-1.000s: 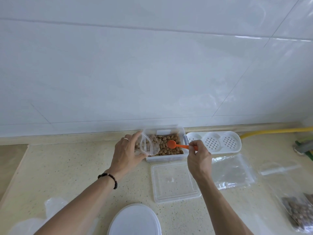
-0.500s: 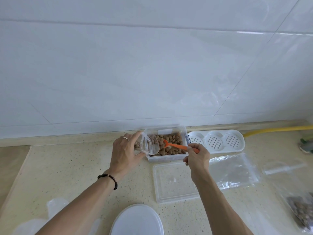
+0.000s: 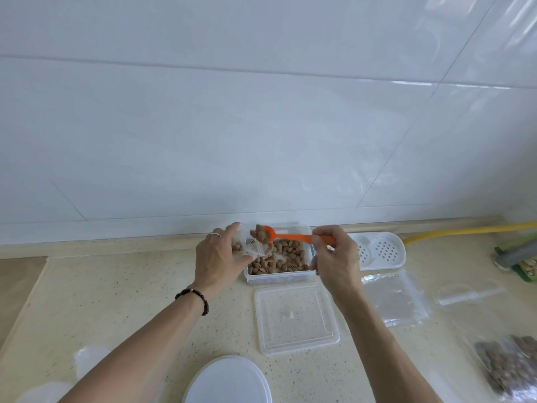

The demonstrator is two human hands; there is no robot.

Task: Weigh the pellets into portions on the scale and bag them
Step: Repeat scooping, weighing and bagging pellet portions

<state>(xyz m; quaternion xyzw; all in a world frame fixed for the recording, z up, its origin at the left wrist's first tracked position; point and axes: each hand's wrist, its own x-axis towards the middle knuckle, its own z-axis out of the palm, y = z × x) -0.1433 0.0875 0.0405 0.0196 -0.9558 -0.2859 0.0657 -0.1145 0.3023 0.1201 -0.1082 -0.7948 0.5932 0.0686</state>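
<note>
Speckled countertop bears a clear tub of brown pellets. Left hand curls round a small clear bag at the tub's left edge. Right hand pinches an orange spoon, heaped with pellets, at the bag's mouth.

Domestic kitchen: glossy white wall tiles back a speckled beige countertop; clear food containers and a perforated white tray sit on it.

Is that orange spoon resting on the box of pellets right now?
Apart. The head view shows the orange spoon lifted by the right hand, its loaded bowl raised above the pellets in the box.
</note>
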